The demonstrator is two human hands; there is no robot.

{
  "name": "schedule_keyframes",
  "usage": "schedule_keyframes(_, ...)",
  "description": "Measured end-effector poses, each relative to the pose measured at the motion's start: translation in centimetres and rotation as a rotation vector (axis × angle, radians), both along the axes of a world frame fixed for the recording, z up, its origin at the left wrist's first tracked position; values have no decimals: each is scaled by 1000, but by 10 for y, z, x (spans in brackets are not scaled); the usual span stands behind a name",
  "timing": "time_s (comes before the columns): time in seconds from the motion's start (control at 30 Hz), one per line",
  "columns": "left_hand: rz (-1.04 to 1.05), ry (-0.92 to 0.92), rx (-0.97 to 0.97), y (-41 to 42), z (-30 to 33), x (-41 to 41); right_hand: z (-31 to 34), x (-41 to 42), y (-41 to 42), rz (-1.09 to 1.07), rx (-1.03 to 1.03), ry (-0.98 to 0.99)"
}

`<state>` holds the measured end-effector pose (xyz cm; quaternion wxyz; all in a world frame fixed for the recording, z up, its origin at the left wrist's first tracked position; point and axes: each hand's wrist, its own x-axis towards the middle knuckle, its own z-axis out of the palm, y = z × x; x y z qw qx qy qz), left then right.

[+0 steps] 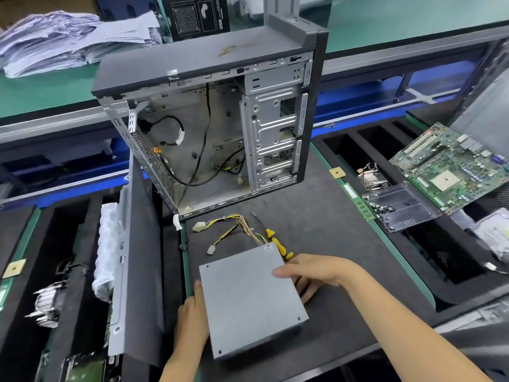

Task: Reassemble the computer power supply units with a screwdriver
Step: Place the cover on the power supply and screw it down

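A grey metal power supply unit (pixel 250 301) lies flat on the black mat, its yellow and black cable bundle (pixel 237 227) trailing toward the case. My left hand (pixel 191 323) grips its left edge, thumb on top. My right hand (pixel 314 274) grips its right edge, thumb on the top face and fingers down the side. A yellow-handled screwdriver (pixel 275 241) lies on the mat just beyond the unit's far right corner. The open computer case (pixel 209 128) stands behind, nearly empty, with loose black cables inside.
The case's side panel (pixel 137 257) leans upright at the left of the mat. A green motherboard (pixel 451 166), a clear tray of screws (pixel 399 208), a heatsink (pixel 370 177) and a memory stick (pixel 358 201) lie at the right. Papers (pixel 68 37) are piled at the back left.
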<state>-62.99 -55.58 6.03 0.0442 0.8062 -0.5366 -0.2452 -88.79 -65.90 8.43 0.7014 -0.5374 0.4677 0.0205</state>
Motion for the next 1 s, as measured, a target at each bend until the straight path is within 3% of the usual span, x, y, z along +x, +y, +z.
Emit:
schedule_keyframes(0.17, -45, -66, 19, -1, -7, 3, -1, 0, -4, 7, 51, -1)
schedule_keyframes(0.3, -20, -5, -1, -1, -9, 5, -2, -1, -5, 14, 45, 13)
schedule_keyframes(0.4, -93, -148, 29, -3, -11, 6, 0, -1, -6, 35, 43, 24)
schedule_keyframes(0.6, -143, -205, 55, -5, -10, 4, 6, 0, -11, 85, 80, 59)
schedule_keyframes(0.73, -129, -82, -5, -5, -7, 3, 11, 3, -19, 155, 114, 77)
schedule_keyframes(1.0, -197, -212, 62, -6, -8, 3, 10, 4, -30, 205, 172, 125)
